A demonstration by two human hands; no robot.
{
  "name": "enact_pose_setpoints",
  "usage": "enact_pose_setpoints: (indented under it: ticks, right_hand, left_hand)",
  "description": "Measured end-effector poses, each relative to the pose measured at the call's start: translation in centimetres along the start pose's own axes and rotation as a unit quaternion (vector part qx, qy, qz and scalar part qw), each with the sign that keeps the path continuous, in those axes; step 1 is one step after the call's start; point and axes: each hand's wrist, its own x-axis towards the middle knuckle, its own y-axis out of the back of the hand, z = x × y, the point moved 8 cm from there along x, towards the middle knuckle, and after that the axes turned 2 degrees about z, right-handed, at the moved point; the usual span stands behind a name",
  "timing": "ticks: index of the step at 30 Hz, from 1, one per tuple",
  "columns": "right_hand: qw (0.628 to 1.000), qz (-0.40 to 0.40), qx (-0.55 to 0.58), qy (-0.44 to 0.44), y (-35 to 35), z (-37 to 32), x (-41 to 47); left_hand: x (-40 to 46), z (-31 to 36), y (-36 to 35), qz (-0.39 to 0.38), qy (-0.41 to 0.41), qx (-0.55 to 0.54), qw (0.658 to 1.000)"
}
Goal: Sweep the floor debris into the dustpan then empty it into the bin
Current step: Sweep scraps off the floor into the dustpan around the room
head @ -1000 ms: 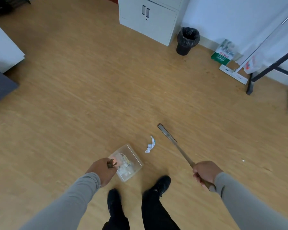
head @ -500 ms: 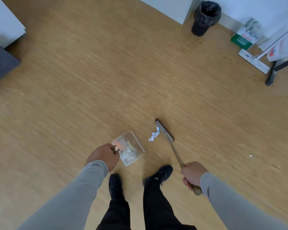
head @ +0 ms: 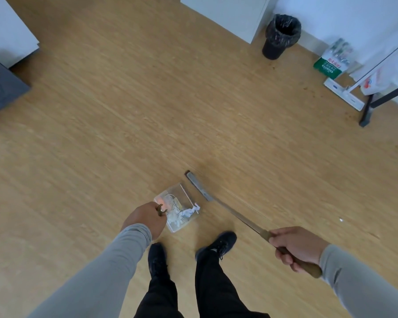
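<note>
The left hand [head: 147, 220] is gripping the clear plastic dustpan [head: 178, 206] holding white paper scraps [head: 189, 212]; just beside it, the right hand [head: 296, 245] is clasping the long brown-handled broom [head: 216, 203].

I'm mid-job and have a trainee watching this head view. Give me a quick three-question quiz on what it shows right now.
1. True or false: the crumpled white paper scrap lies inside the clear plastic dustpan.
2. Which hand grips the long broom with the brown wooden handle? A) left hand B) right hand C) neither
3. Fill in: the black-lined round waste bin stands beside the white ______ at the far wall.

Key: 1 true; 2 B; 3 cabinet.
</note>
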Motion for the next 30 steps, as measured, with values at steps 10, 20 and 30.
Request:
enact_pose_setpoints:
  ticks: [10, 20, 30]
  right_hand:
    - [0.999, 0.035, 0.002, 0.014, -4.0, 0.4, 1.2]
    - [0.987, -0.067, 0.136, -0.054, -3.6, 2.6, -1.1]
    - [0.989, -0.015, 0.142, -0.038, -2.4, 1.5, -1.1]
  left_hand:
    - [0.3, -0.4, -0.4, 0.0, -0.005, -0.014, 1.0]
    - [0.6, -0.4, -0.4, -0.004, -0.003, -0.031, 0.999]
    - [0.8, -0.4, -0.4, -0.054, -0.009, -0.043, 0.998]
